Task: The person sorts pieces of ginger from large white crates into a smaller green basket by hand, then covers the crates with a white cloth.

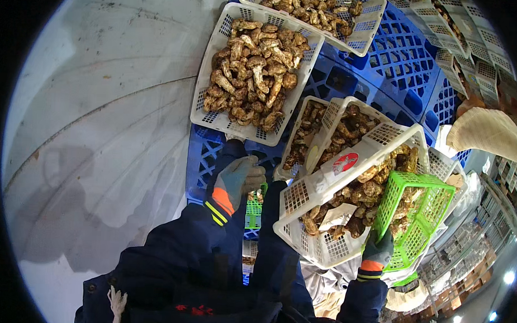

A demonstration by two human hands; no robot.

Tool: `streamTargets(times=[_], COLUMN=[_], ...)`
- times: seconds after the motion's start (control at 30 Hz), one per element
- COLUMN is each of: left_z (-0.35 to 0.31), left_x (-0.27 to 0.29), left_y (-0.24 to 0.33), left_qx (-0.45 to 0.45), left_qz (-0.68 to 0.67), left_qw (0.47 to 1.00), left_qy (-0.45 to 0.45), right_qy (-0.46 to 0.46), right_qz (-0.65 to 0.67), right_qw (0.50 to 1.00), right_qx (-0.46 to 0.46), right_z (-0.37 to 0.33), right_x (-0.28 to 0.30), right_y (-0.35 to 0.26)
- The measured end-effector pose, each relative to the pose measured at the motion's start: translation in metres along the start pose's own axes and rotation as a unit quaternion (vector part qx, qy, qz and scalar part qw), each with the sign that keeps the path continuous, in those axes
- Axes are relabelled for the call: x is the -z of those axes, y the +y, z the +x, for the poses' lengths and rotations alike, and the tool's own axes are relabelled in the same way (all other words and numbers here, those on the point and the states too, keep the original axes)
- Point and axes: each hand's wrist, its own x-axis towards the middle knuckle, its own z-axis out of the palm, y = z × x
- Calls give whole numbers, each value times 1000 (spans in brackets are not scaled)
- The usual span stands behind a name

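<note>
White perforated plastic crate of brown mushrooms [360, 44], top: cut off by upper edge. Small green plastic mesh basket [253, 215]: partly hidden between dark-trousered legs [283, 259]. Right hand [378, 250], dark glove: fingers partly obscured at bright-green lattice plastic basket [387, 203]. Stacked goods [466, 260], far right: indistinct.

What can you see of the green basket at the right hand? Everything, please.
The green basket is bright green, boxy and plastic-looking, with openwork mesh walls and a rim. It sits tilted right of centre, overlapping the right end of a white crate in view; whether they touch is unclear. The gloved right hand grips its lower left part. Brown mushrooms show at its left side, though whether inside or behind the mesh I can't tell.
</note>
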Motion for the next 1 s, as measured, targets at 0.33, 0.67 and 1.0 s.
streamTargets(times=[0.33,0.67,1.0], left_z=[-124,-81,6], left_x=[-94,-45,103], left_y=[-41,-60,-137], left_qx=[-124,-165,-138], left_qz=[56,-155,-352], left_qw=[974,960,926], left_qy=[-180,-162,7], right_qy=[64,-110,-417], right_qz=[-150,-263,-212], right_qw=[936,706,632], right_qx=[311,648,618], right_z=[-19,18,-16], right_x=[116,-3,-187], right_y=[-36,-230,-270])
